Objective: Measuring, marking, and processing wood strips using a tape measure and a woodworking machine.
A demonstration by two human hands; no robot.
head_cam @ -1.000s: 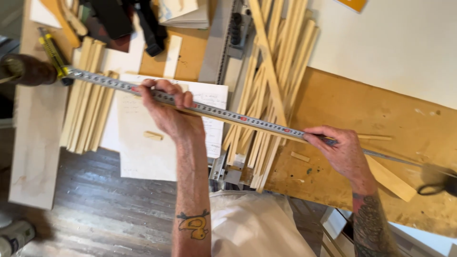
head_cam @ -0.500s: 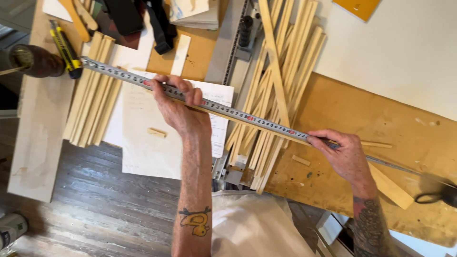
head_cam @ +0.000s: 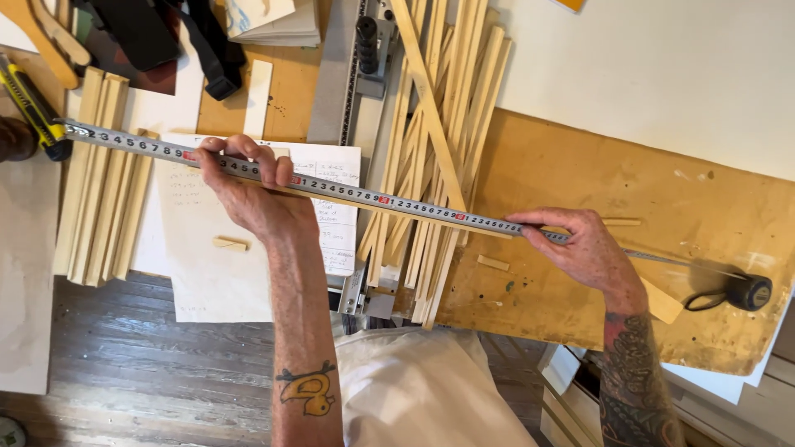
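A long metal tape measure blade (head_cam: pixel 397 203) stretches diagonally from upper left to lower right across the bench, lying along a thin wooden strip. My left hand (head_cam: pixel 248 194) pinches the blade and strip together over a sheet of written notes (head_cam: pixel 207 265). Near the other end, my right hand (head_cam: pixel 584 248) presses the blade and strip down onto the plywood board (head_cam: pixel 596 174). The tape's black case (head_cam: pixel 749 291) rests at the far right. A pile of thin wooden strips (head_cam: pixel 439 124) lies under the blade.
A second stack of wooden strips (head_cam: pixel 103 199) lies at the left, beside a yellow-and-black tool (head_cam: pixel 33 108). A metal saw guide (head_cam: pixel 352 74) runs up the middle. A white panel (head_cam: pixel 679 74) fills the upper right. Small offcuts lie on the paper and plywood.
The view has shifted slightly, so the tape and both hands sit a little lower in the frame. Both hands keep the same hold on the tape.
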